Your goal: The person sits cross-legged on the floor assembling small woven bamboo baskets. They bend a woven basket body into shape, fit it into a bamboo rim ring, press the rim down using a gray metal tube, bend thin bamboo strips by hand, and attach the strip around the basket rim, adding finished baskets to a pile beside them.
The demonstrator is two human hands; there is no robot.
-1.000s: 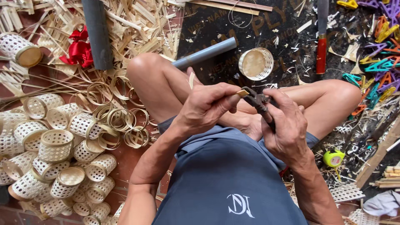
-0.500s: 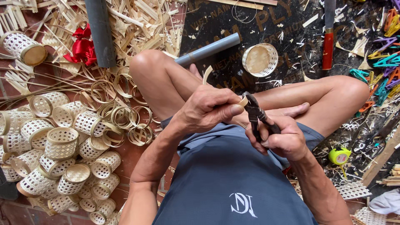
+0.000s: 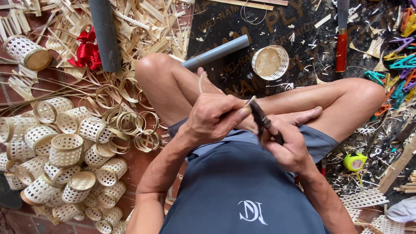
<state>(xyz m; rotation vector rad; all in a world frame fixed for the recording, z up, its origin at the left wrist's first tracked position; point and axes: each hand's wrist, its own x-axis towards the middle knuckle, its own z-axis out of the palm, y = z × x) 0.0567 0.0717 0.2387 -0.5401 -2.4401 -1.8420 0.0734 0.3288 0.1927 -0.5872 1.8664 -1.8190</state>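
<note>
By my reading the work was well along: many small woven baskets (image 3: pixel 65 149) lay heaped beside my left knee, with loose bamboo rings (image 3: pixel 130 123) not yet used. Over my lap, my left hand (image 3: pixel 214 119) pinched a thin pale bamboo strip (image 3: pixel 202 80), curling upward, while my right hand (image 3: pixel 290 145) gripped a dark knife (image 3: pixel 260 119) against it.

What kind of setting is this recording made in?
Most likely a floor-level bamboo basket-weaving workshop: a heap of small woven baskets, loose bamboo rings, and strip offcuts surround the seated person.
</note>
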